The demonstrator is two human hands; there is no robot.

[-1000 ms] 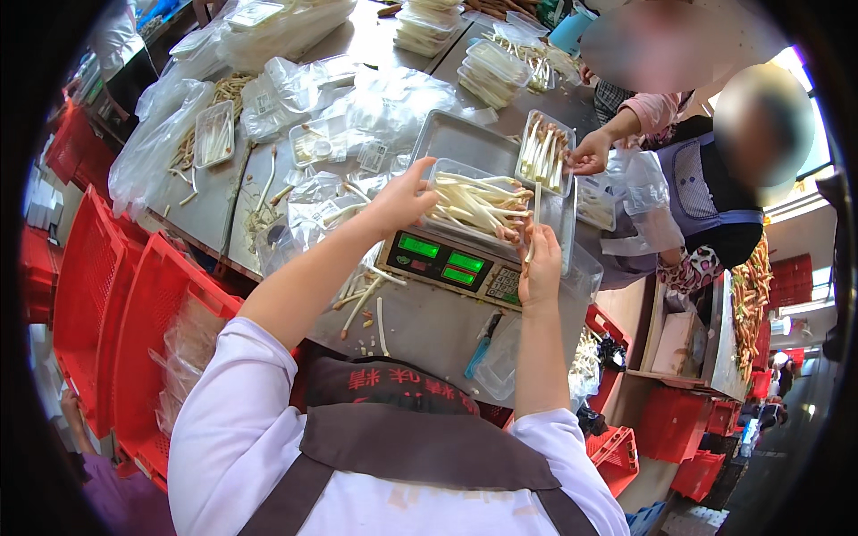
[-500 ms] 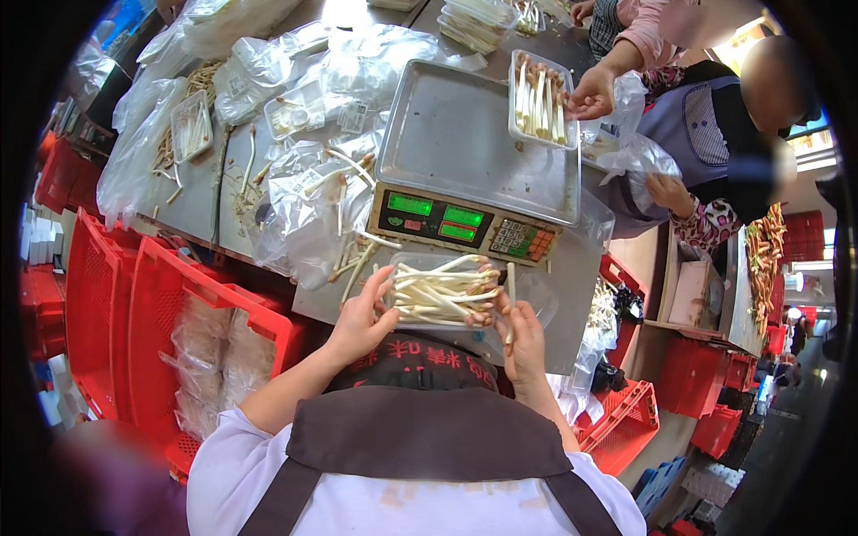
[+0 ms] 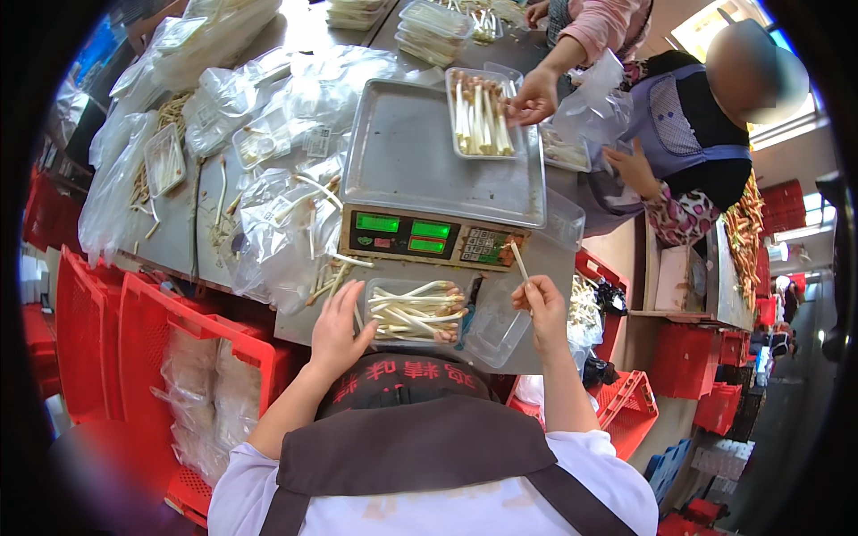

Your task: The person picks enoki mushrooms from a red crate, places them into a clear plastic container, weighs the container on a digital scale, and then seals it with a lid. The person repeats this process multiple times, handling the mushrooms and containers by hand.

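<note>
Right hand with one stalk, left hand spread beside the front tray.

Left hand (image 3: 338, 330): fingers and thumb wide apart at left end of front tray (image 3: 384, 284); contact cannot be told. Right hand (image 3: 542, 308): pinching a single pale stalk (image 3: 518, 259), tilted, near the tabletop's right edge. Front tray, clear plastic, sits by the near edge of tabletop (image 3: 293, 327), filled with stalks (image 3: 413, 313) lying mostly crosswise. Clear spare tray (image 3: 496, 322) just right of it, toward near right corner. Scale (image 3: 411, 134) behind, display lit green; far tray (image 3: 481, 154), also filled, on its far right corner, co-worker's hand (image 3: 534, 96) at its right side. Plastic bags (image 3: 268, 219) heaped left of scale.
</note>
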